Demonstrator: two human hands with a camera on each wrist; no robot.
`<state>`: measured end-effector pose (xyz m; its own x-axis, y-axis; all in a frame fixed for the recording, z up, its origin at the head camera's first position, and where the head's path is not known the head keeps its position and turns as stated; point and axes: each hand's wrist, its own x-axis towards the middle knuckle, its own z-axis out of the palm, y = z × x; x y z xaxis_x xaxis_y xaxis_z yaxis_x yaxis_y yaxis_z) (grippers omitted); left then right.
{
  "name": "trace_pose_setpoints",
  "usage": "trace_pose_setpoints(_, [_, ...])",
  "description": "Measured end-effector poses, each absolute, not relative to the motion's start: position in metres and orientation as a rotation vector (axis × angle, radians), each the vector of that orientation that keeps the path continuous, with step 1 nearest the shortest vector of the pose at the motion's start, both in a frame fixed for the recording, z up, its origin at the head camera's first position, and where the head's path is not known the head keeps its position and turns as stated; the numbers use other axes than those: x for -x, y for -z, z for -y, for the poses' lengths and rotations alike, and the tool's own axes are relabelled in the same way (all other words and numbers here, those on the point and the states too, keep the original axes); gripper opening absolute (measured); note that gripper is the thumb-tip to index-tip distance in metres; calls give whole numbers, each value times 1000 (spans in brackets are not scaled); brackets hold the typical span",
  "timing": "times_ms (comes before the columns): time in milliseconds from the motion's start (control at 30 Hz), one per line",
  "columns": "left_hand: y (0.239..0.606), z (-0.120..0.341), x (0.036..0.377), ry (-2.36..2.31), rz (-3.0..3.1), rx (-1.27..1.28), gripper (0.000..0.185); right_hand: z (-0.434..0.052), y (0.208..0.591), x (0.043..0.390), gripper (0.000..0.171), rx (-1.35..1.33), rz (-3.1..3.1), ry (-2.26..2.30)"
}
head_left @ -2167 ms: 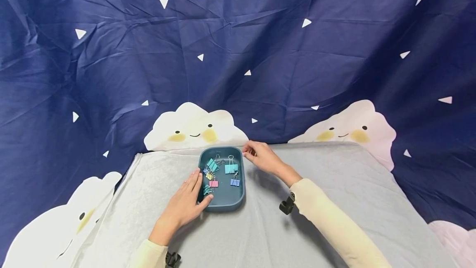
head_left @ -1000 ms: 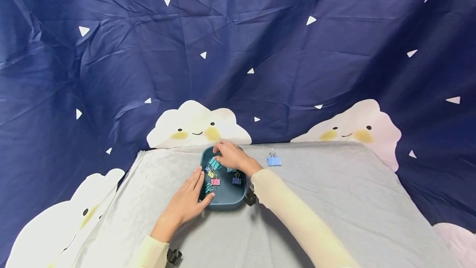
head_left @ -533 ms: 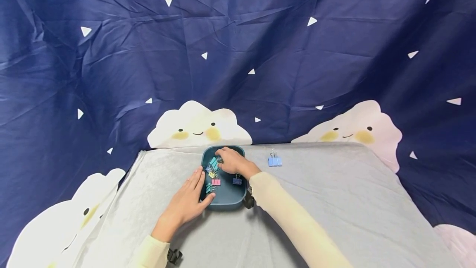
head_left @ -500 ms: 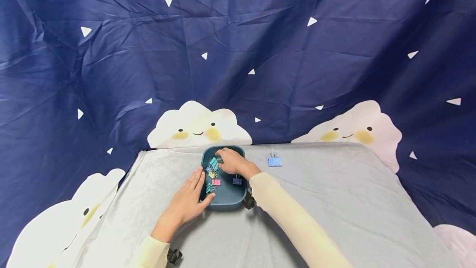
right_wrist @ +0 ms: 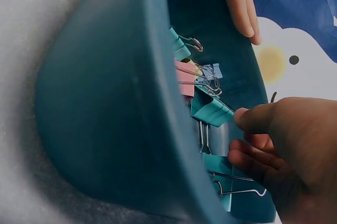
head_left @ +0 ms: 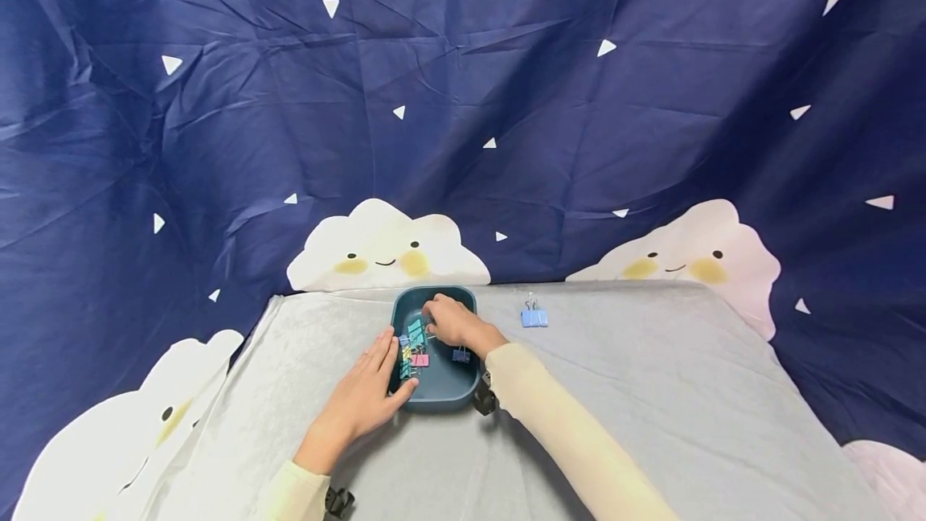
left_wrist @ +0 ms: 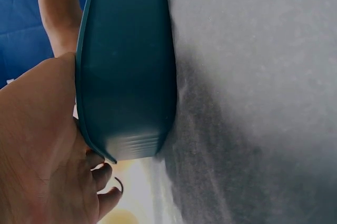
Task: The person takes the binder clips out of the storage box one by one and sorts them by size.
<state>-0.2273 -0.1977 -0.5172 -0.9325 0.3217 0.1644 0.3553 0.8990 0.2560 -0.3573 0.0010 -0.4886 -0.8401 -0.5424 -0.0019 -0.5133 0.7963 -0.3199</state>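
Note:
A dark teal tray holds several binder clips. My left hand steadies its left side, fingers straight along the rim and thumb over the near corner. Inside, near the far right, is my right hand with bent fingers. In the right wrist view its thumb tip meets the edge of a teal binder clip, and a fingertip is close by a second teal clip. I cannot tell whether it pinches either. Pink, yellow and more teal clips lie along the left; a dark blue clip is at the right.
A light blue binder clip sits on the grey cloth, right of the tray. Behind the table hangs a navy curtain with white triangles and clouds.
My right hand set the blue clip on the cloth, then went into the tray. Over the last half second the teal and yellow clips shifted toward me. The left hand stayed put.

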Motion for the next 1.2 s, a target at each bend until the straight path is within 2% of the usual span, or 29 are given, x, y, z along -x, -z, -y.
trace_pose_setpoints(267, [516,197,227,441,2943,529,88,-2,485,358,3,914,-2886,524])
trace_pose_setpoints(433, [515,198,226,439,2938,532,89,-4,484,358,11,928,-2884,614])
trace_pose_setpoints(700, [515,198,225,458,2940,527,89,-6,482,352,13,934,-2895,666])
trace_pose_setpoints(1200, [518,198,226,427,2944,539,88,-17,472,349,26,1088,-2901,798])
